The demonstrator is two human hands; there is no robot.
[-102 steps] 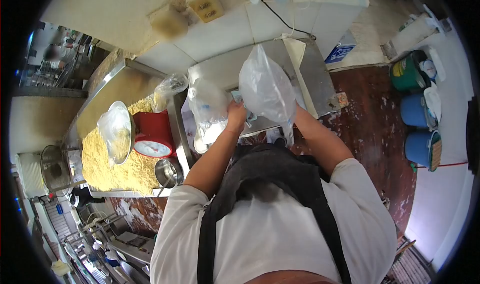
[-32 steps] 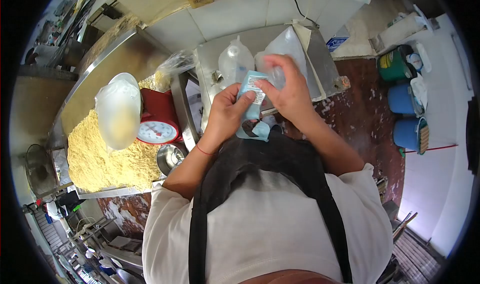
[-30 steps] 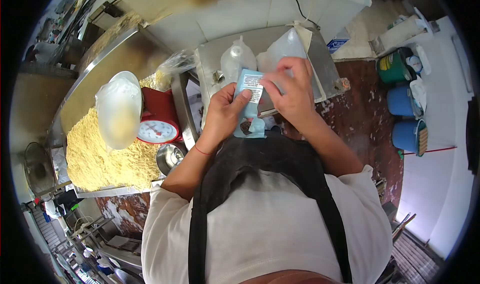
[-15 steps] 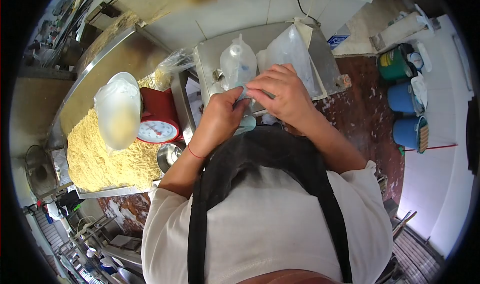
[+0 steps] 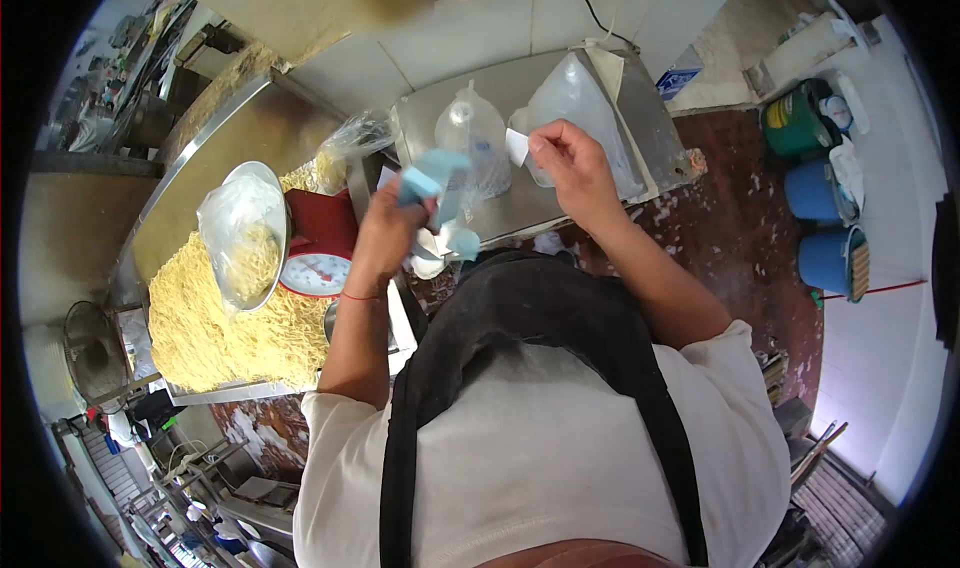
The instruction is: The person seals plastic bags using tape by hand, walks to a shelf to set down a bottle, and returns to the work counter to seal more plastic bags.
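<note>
My left hand [image 5: 388, 230] is closed around a light blue paper strip [image 5: 445, 180], blurred by motion, whose loose end hangs in curls below. A small white slip of paper [image 5: 517, 148], like a label, is pinched between the thumb and fingers of my right hand [image 5: 578, 173]. Both hands are apart, above the near edge of a metal table [image 5: 430, 103]. Behind them stand a clear plastic bag [image 5: 475, 133] and a larger whitish plastic bag [image 5: 572, 103].
To the left, a red dial scale [image 5: 325, 223] carries a pan with a clear bag of noodles [image 5: 250, 263]. Around it lies a heap of loose yellow noodles [image 5: 225, 338] in a metal-walled bin. Blue buckets [image 5: 825, 263] and a green bucket [image 5: 790, 123] stand at right.
My hands have separated: the left moved left with the blue strip, the right moved slightly right with the white slip, which now shows. The view has shifted a little.
</note>
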